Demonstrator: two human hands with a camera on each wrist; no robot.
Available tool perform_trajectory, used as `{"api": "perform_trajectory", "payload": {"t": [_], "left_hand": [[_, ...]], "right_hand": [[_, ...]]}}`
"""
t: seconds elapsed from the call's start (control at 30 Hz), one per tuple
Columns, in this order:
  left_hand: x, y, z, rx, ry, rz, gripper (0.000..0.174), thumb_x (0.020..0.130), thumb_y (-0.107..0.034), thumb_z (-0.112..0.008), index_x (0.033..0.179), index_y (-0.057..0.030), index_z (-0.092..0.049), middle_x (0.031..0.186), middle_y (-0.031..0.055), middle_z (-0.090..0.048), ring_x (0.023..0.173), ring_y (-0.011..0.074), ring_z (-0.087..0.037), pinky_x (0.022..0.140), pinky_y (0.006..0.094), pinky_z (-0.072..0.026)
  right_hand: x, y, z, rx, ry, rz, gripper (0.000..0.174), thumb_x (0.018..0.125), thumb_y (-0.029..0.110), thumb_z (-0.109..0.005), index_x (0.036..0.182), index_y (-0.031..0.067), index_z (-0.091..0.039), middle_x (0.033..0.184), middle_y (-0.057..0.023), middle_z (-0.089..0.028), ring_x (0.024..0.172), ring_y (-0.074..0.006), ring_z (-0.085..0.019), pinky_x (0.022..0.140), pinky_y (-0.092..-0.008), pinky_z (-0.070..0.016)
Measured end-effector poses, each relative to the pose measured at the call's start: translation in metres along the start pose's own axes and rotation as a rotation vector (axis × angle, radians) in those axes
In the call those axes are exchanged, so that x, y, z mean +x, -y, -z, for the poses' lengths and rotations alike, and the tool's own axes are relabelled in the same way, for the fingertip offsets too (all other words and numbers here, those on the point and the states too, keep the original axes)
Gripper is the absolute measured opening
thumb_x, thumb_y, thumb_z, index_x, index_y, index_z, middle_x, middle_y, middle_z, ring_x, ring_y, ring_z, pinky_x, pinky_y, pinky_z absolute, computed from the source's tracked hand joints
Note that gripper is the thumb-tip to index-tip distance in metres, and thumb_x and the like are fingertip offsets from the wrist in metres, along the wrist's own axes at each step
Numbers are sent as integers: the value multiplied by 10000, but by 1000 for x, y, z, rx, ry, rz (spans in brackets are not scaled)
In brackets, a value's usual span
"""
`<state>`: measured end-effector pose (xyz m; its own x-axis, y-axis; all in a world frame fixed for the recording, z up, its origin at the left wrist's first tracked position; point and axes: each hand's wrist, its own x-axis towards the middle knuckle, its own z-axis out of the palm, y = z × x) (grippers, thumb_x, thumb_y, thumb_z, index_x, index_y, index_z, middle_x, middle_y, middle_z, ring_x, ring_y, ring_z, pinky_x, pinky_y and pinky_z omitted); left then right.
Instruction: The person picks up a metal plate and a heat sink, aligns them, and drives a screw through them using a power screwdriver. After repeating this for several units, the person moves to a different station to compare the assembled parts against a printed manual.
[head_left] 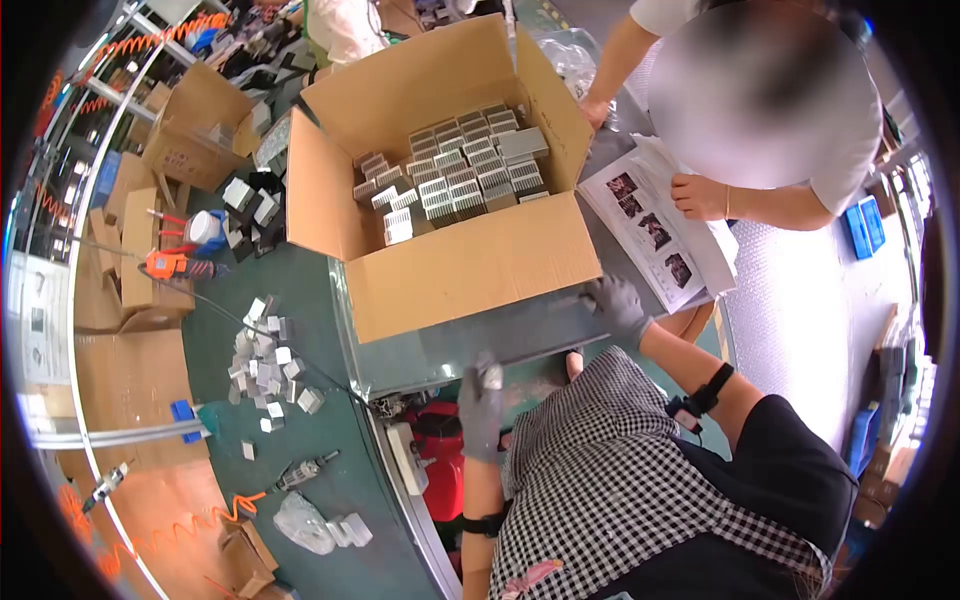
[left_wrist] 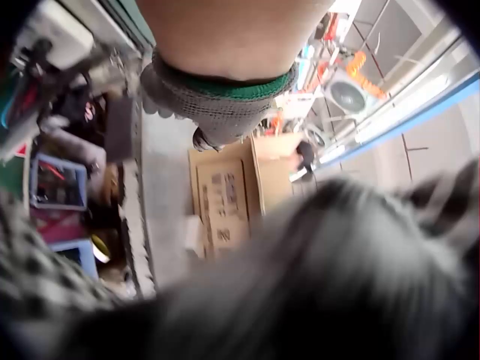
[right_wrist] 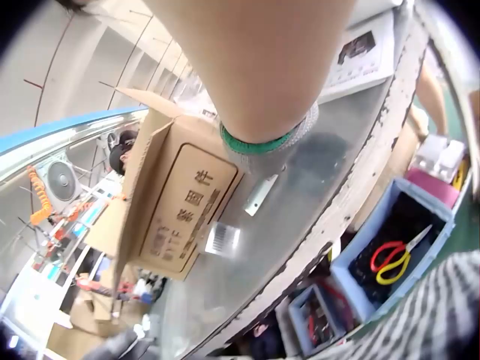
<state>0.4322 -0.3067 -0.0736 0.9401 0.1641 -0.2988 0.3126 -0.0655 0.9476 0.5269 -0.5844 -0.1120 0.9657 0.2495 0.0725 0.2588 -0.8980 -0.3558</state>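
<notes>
A big cardboard box (head_left: 470,285) stands in front of me, its flaps up and several finned metal blocks (head_left: 463,195) inside. My gloved left hand (head_left: 483,405) is off the table's near edge, loosely curled, with nothing plainly seen in it. By the box's near right corner, my gloved right hand (head_left: 618,308) is over the grey tabletop. A thin silver strip (right_wrist: 260,195) shows just past this hand in the right wrist view; I cannot tell whether the fingers hold it. Close by is a small clear packet with a barcode label (right_wrist: 223,240).
Another person's hand (head_left: 700,197) holds printed sheets (head_left: 650,240) right of the box. Loose metal blocks (head_left: 265,365) and a power tool (head_left: 305,472) lie on the green bench to the left. Below the table edge, a blue bin (right_wrist: 360,262) contains scissors (right_wrist: 394,259).
</notes>
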Motion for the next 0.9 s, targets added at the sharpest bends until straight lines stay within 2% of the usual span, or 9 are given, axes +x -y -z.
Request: {"api": "perform_trajectory", "payload": {"t": [0.03,0.13,0.23,0.27,0.37,0.5,0.7,0.8,0.9], "left_hand": [[8,5,-14,-36,71,-6,438,949,-246,-570,1288,17,-483,1114,80,-598,955,148,-571,863,292,-472],[-5,-58,-18,-424,212,322,456,952,-292,-557,1288,12,-498,1107,78,-599,932,135,-582,842,300,-491],[-18,-77,-8,-388,281,239,441,938,-304,-582,1239,15,-535,1066,70,-613,875,112,-594,752,253,-508],[-24,-91,-5,-442,252,241,409,929,-292,-593,1200,12,-561,994,41,-620,816,88,-591,655,183,-486],[-42,-106,4,-426,77,99,380,928,-274,-594,1176,12,-561,933,19,-607,771,63,-571,595,164,-456],[-61,-79,30,-616,187,247,416,947,-238,-567,1291,-29,-462,1098,34,-574,850,76,-558,721,212,-477],[-57,-110,45,-752,238,226,488,955,-181,-555,1372,-4,-375,1159,72,-557,1019,133,-563,859,236,-477],[-30,-98,32,-702,416,117,406,962,-179,-533,1332,-38,-448,1186,46,-565,1071,139,-563,917,271,-477],[-10,-110,-5,-781,578,162,359,959,-159,-539,1301,-66,-484,1157,26,-584,1045,131,-584,898,271,-497]], "right_hand": [[-1,19,17,90,58,124,236,791,187,-624,997,74,-600,976,-116,-602,909,-301,-598,768,-408,-499],[-5,72,41,311,-44,529,240,770,143,-656,992,76,-595,984,-104,-610,841,-294,-622,724,-390,-520],[4,104,56,546,-142,565,279,741,89,-685,1004,71,-594,1018,-103,-614,796,-295,-635,688,-374,-534],[4,116,59,639,-117,376,289,743,38,-675,1020,46,-591,1004,-117,-618,772,-301,-633,680,-358,-528],[6,141,67,961,113,216,250,773,3,-637,1017,15,-584,955,-137,-618,781,-300,-629,686,-344,-514],[-13,190,60,1143,270,12,153,829,-22,-564,979,-12,-589,895,-137,-613,818,-240,-621,739,-319,-494],[-11,199,72,1156,144,-58,143,877,12,-562,1013,-33,-571,889,-94,-595,804,-163,-572,761,-283,-474],[-17,187,94,1278,113,-171,146,913,50,-560,1037,-26,-568,904,-53,-577,831,-113,-542,767,-263,-464],[-21,153,110,1146,13,-101,155,911,50,-565,1045,-28,-566,904,-56,-580,845,-113,-550,774,-263,-468]]}}
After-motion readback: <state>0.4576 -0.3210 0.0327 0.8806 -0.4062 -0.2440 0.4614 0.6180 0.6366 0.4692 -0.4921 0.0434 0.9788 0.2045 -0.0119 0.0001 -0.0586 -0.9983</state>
